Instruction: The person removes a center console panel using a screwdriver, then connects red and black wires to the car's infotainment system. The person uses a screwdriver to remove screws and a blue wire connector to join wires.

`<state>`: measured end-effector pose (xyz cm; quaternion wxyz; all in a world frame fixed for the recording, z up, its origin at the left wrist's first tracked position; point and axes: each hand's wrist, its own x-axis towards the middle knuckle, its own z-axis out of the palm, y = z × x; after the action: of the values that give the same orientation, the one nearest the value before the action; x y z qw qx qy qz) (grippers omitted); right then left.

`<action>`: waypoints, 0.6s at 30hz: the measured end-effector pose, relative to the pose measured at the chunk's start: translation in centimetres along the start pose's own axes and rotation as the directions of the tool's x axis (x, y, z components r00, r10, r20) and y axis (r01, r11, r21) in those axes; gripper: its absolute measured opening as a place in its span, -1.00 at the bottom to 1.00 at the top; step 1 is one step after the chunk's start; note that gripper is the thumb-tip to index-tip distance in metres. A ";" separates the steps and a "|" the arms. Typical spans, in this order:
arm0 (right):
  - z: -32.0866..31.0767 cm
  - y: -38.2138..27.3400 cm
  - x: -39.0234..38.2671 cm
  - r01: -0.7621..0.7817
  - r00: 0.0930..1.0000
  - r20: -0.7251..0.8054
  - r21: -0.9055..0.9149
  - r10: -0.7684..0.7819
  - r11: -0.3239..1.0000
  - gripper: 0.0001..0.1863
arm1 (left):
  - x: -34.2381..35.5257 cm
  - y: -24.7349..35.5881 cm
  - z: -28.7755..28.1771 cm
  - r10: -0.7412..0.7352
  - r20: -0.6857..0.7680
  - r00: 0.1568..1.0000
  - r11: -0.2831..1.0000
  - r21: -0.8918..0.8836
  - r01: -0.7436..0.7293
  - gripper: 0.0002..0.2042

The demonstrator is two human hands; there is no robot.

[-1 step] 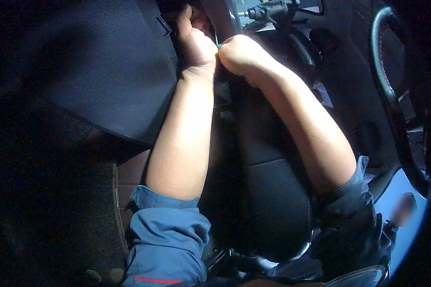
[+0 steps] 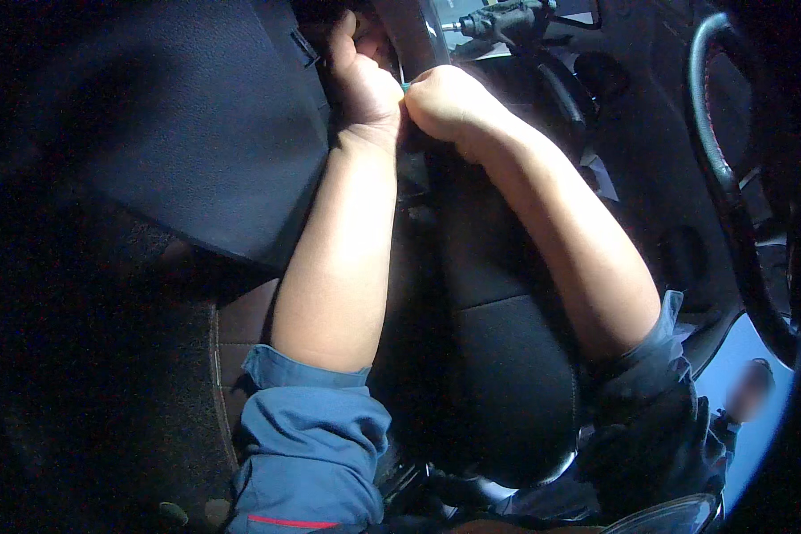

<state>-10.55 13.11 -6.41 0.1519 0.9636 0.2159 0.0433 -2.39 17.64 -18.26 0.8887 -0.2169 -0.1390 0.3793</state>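
Both my hands reach far forward, side by side, beside a dark trim panel (image 2: 205,133). My left hand (image 2: 365,84) has its palm side up, with the thumb raised and the fingers curled inward. Shadow hides what those fingers hold, if anything. Closed into a fist, my right hand (image 2: 445,102) lies close against the left wrist, its back toward me. A small green piece (image 2: 407,87) shows in the gap between the hands, at the edge of the right fist. Its kind cannot be made out, and the right fingertips are hidden.
A black steering wheel (image 2: 716,133) stands at the right. A grey drill-like tool (image 2: 512,22) with a metal shaft lies at the far side. Between my forearms is a black padded console (image 2: 516,374). At the lower right, a blurred person (image 2: 750,392) shows against a bright opening.
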 end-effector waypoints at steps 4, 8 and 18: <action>0.0 0.1 0.0 0.028 1.000 -0.007 0.008 -0.028 1.000 -0.63 | -0.4 -0.2 -0.1 0.012 -0.107 0.994 1.000 0.026 -0.010 -0.48; 0.4 0.7 0.4 0.068 0.998 -0.012 -0.032 -0.068 0.997 -0.64 | -0.4 -0.4 -0.8 0.008 -0.092 0.996 0.998 0.061 -0.002 -0.45; -0.5 0.3 0.2 -0.020 0.999 0.028 0.017 0.020 1.000 -0.65 | -1.0 -0.1 1.3 -0.007 -0.108 0.994 0.998 0.060 0.014 -0.43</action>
<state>-10.30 13.04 -5.88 0.1461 0.9674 0.2046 0.0297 -3.55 17.19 -17.14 0.9030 -0.2093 -0.0802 0.3665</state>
